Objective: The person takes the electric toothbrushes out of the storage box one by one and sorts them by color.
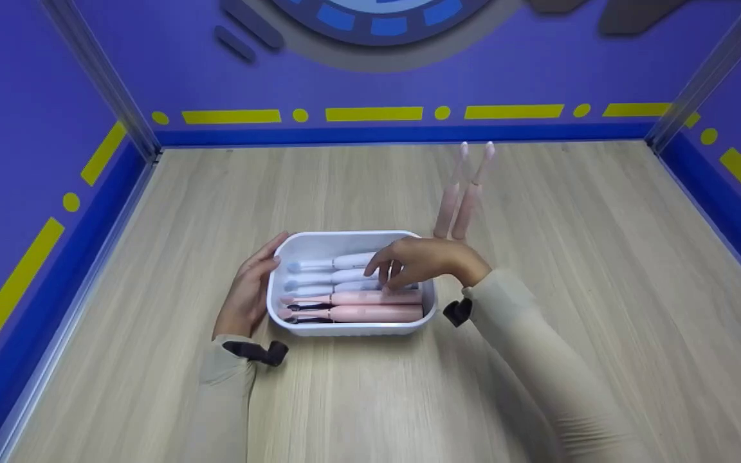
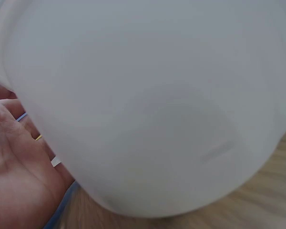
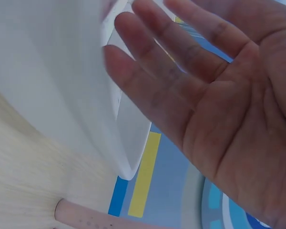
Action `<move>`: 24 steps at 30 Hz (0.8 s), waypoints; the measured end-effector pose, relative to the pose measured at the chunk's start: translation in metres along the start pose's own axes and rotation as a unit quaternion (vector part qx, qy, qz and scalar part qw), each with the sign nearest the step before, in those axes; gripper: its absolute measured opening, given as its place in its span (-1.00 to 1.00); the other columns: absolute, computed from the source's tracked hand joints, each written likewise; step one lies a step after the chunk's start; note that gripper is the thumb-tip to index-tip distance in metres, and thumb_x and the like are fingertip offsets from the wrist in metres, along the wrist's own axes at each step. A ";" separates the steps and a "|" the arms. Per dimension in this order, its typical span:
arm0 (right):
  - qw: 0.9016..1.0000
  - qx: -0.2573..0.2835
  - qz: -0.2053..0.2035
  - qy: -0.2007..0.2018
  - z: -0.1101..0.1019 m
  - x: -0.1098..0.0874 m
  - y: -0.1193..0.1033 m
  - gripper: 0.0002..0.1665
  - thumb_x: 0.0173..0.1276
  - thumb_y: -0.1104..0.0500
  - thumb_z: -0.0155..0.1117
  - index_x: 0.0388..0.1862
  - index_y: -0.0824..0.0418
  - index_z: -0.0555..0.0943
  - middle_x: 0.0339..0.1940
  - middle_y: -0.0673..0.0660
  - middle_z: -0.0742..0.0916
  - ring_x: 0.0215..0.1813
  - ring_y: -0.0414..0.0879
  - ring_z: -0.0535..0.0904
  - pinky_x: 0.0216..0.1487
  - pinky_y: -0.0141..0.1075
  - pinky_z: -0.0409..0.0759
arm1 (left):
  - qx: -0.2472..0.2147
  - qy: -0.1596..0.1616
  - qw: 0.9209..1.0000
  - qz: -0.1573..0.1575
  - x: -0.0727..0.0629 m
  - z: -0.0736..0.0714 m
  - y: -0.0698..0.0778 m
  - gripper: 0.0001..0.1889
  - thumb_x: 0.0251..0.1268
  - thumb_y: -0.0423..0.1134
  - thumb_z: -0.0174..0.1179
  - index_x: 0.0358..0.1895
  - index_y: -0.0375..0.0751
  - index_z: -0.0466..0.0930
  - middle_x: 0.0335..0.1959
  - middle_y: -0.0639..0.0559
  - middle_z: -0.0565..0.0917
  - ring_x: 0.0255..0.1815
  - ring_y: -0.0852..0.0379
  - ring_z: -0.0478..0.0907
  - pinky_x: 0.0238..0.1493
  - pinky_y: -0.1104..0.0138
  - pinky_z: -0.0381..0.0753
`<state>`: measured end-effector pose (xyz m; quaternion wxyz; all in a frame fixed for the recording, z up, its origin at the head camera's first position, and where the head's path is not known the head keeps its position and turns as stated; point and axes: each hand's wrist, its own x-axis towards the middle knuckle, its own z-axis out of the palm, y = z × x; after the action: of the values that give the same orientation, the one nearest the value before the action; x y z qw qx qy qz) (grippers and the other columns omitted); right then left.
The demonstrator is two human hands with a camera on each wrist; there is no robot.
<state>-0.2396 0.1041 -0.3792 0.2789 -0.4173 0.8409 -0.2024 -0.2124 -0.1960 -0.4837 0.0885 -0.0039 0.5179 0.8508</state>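
A white plastic bin rests on the table with several electric toothbrushes lying side by side in it. White toothbrushes lie toward the far side, and pink toothbrushes are at the near side, with dark parts showing beneath. My left hand holds the bin's left end, thumb at the rim and palm along the outer wall. Over the bin's right side reaches my right hand, fingers pointing down and spread, nothing between them; the right wrist view shows its open palm beside the bin's wall.
Two more pink toothbrushes lie side by side on the wooden table, just beyond my right wrist. Blue panels with yellow marks enclose the table at the back and both sides.
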 end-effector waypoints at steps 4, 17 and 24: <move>0.999 -0.014 0.024 -0.015 0.000 0.003 -0.001 -0.53 0.24 0.26 0.27 0.16 0.20 0.59 -0.12 0.10 0.75 -0.07 -0.12 0.66 0.01 -0.29 0.60 | 0.000 0.001 1.000 0.001 0.000 0.000 0.000 -0.48 0.45 -0.44 -0.20 0.46 -0.30 0.14 0.52 -0.05 0.17 0.54 0.16 0.04 0.55 0.29 -0.01; 0.996 -0.027 0.058 -0.069 -0.001 0.015 -0.005 -0.54 0.24 0.21 0.29 0.16 0.13 0.60 -0.10 0.11 0.75 -0.18 -0.19 0.61 -0.20 -0.45 0.54 | 0.012 0.002 1.000 0.006 -0.001 0.001 0.000 -0.47 0.43 -0.46 -0.19 0.46 -0.31 0.15 0.52 -0.04 0.17 0.54 0.15 0.03 0.55 0.29 -0.03; 0.994 -0.040 0.065 -0.080 0.001 0.017 -0.005 -0.56 0.24 0.18 0.33 0.13 0.11 0.61 -0.08 0.12 0.74 -0.14 -0.18 0.59 -0.15 -0.43 0.54 | 0.020 0.002 1.000 0.008 -0.001 0.000 0.000 -0.48 0.44 -0.45 -0.20 0.46 -0.30 0.16 0.52 -0.05 0.17 0.55 0.15 0.02 0.55 0.29 -0.03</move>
<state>-0.2445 0.0873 -0.3821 0.3410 -0.3872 0.8487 -0.1165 -0.2116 -0.1959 -0.4835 0.0807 0.0003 0.5349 0.8411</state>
